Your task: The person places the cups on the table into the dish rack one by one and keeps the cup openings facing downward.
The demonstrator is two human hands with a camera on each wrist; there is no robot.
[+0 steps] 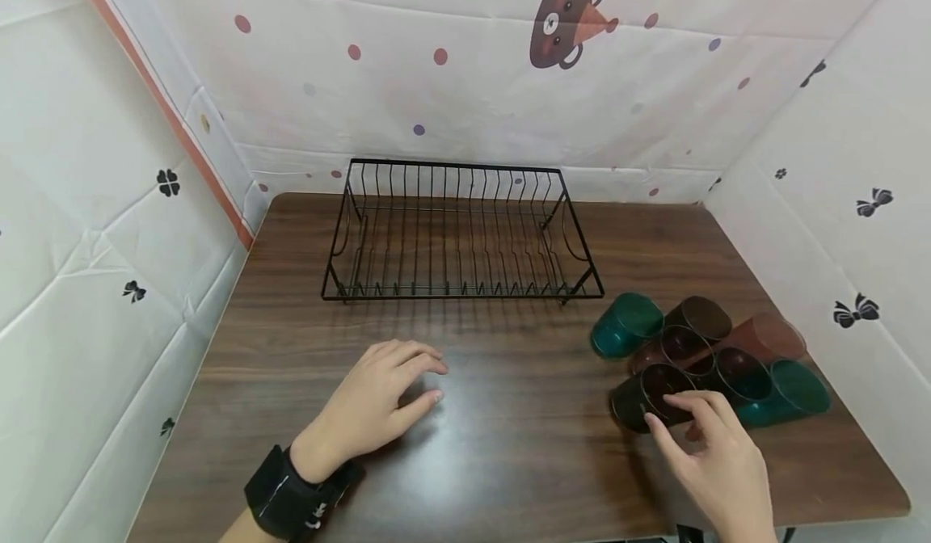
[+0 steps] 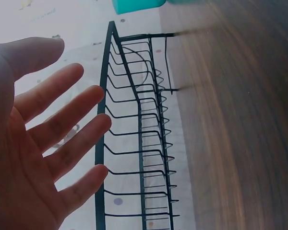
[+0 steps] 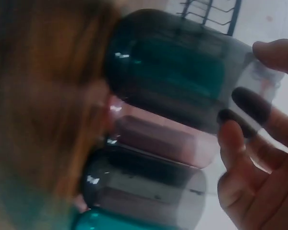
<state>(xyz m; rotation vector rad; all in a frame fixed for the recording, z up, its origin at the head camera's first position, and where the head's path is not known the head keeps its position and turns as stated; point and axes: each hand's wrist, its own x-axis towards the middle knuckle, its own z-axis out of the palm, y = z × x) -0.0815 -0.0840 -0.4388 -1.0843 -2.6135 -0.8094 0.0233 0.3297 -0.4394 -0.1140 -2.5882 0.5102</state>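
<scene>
At the front of the cup group on the right, my right hand (image 1: 716,454) pinches the rim of a smoky grey cup (image 1: 633,401), which stands upright on the table. Seen in the right wrist view, the thumb is at one side of the mouth of this grey cup (image 3: 168,72), and two fingertips show darkened through its clear wall. My left hand (image 1: 378,397) holds nothing; its fingers are loosely spread over the table in front of the rack. The left wrist view has the palm and fingers (image 2: 67,120) apart, overlapping the rack's edge.
A black wire dish rack (image 1: 465,296) stands at the back of the brown wooden table (image 1: 291,349). Beside the grey cup are a teal cup (image 1: 625,325), a pink cup (image 1: 771,337), another teal cup (image 1: 800,389) and several darker ones. Patterned white sheets (image 1: 451,90) enclose the table.
</scene>
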